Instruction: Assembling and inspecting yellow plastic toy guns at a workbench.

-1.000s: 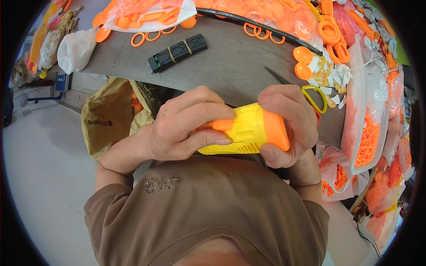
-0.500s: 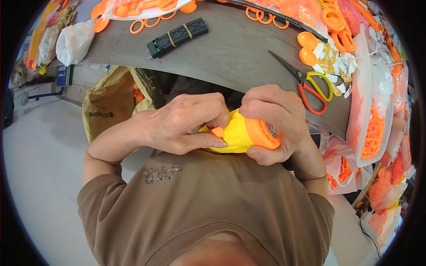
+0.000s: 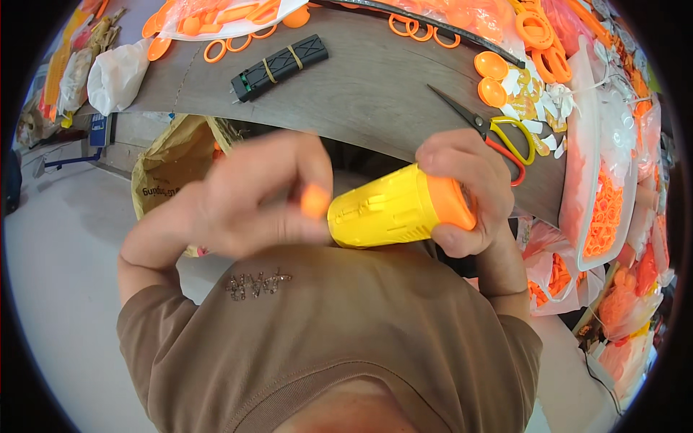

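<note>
My right hand point(image 3: 476, 184) is closed around the orange end of a yellow plastic cylinder point(image 3: 382, 208), which lies nearly level in front of my chest. Its yellow end points left, and part of the orange end is covered by my fingers. Just beyond that yellow end, my left hand point(image 3: 253, 198) is smeared by motion. Between its thumb and forefinger is a small orange plastic piece point(image 3: 315, 200), apart from the cylinder; its exact shape is blurred.
On the grey table lie a black plastic case with rubber bands point(image 3: 280, 68), scissors point(image 3: 491, 126), orange rings point(image 3: 215, 50) and round orange parts point(image 3: 491, 66). A brown paper bag point(image 3: 162, 169) stands at left; a bin point(image 3: 577, 209) of small orange pieces is at right.
My left hand has pulled away leftward from the cylinder with the small orange piece, baring the yellow end. My right hand has shifted slightly right with the cylinder.
</note>
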Demonstrator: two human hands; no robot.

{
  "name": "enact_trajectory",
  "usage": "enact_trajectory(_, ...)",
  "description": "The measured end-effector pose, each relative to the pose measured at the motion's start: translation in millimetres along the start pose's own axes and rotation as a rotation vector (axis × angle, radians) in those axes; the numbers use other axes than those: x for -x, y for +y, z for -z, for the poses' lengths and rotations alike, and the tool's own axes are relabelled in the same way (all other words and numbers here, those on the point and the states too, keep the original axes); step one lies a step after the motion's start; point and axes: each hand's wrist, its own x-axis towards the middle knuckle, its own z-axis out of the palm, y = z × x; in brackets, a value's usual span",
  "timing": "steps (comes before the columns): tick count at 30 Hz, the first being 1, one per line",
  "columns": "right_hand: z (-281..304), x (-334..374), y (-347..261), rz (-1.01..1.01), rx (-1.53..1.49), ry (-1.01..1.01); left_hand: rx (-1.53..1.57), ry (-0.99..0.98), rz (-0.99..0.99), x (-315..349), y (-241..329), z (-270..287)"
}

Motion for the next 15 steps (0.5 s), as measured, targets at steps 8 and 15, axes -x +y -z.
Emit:
enact_trajectory(8,10,3,-19,0.136,0.473,0.333,-0.537,0.499,0.009,-67,-81,24)
enact_trajectory(15,2,-1,-13,0.243,0.725,0.306,0.163,0.795,0.020,-63,-74,19)
